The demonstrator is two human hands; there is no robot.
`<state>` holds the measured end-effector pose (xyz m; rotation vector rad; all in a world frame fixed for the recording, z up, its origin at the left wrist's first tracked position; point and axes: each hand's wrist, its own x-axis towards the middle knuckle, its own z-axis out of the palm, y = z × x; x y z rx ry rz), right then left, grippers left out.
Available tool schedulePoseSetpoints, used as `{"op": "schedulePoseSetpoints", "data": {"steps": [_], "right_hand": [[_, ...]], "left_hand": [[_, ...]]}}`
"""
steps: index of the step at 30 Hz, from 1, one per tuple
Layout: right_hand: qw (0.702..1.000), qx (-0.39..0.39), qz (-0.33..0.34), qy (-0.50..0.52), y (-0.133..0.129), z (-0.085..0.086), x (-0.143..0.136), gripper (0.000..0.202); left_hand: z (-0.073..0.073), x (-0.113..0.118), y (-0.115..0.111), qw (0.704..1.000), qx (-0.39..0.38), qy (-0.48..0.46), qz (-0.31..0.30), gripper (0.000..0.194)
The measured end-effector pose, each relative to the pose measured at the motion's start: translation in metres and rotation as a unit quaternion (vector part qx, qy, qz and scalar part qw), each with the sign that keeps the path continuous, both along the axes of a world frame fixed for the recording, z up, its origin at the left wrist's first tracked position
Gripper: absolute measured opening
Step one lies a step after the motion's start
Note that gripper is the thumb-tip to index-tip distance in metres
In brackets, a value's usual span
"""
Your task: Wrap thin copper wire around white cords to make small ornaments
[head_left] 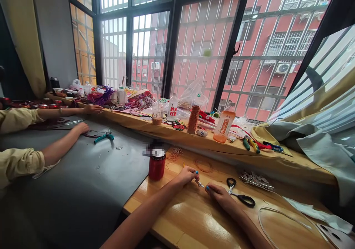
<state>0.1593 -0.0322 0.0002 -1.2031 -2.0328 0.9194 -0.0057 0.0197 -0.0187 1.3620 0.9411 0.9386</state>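
Observation:
Over the wooden table (191,219), my left hand (188,175) is closed in a pinch, and a small whitish bead-like piece (200,184) shows just below its fingertips. My right hand (217,194) is closed too, its thumb and finger at the other end of that piece; its exact kind is too small to tell. Black-handled scissors (238,194) lie right beside my right hand. Behind my left hand is a loop of orange cord (203,165), with a loose tangle of thin cord (175,154) next to it. A red can (156,165) stands left of my left hand.
A clear tray of small pale pieces (256,179) and a white cord (283,216) lie to the right. The cloth-covered sill holds a cord spool (193,119), an orange drink bottle (224,125) and pliers (251,144). At left, a co-worker's hands (81,127) rest near teal pliers (104,137).

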Motion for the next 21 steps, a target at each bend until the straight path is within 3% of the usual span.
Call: {"op": "schedulePoseSetpoints", "data": {"steps": [4, 8, 10, 15, 21], "right_hand": [[0.993, -0.055, -0.03, 0.104, 0.007, -0.004, 0.004, 0.038], [0.946, -0.114, -0.086, 0.292, 0.013, -0.008, 0.008, 0.035], [0.927, -0.125, -0.096, 0.339, 0.013, -0.008, 0.007, 0.032], [0.921, -0.104, -0.102, 0.361, 0.008, -0.004, 0.002, 0.032], [0.964, -0.053, -0.083, 0.246, 0.004, 0.004, -0.003, 0.047]], "left_hand": [[0.004, -0.002, -0.001, 0.999, -0.007, -0.05, -0.002, 0.04], [0.02, -0.007, -0.008, 0.99, 0.014, -0.139, -0.006, 0.038], [0.028, -0.009, -0.013, 0.983, 0.023, -0.182, 0.003, 0.035], [0.043, -0.017, -0.02, 0.97, 0.047, -0.238, 0.031, 0.033], [0.051, -0.021, -0.03, 0.976, 0.094, -0.197, 0.005, 0.038]]}}
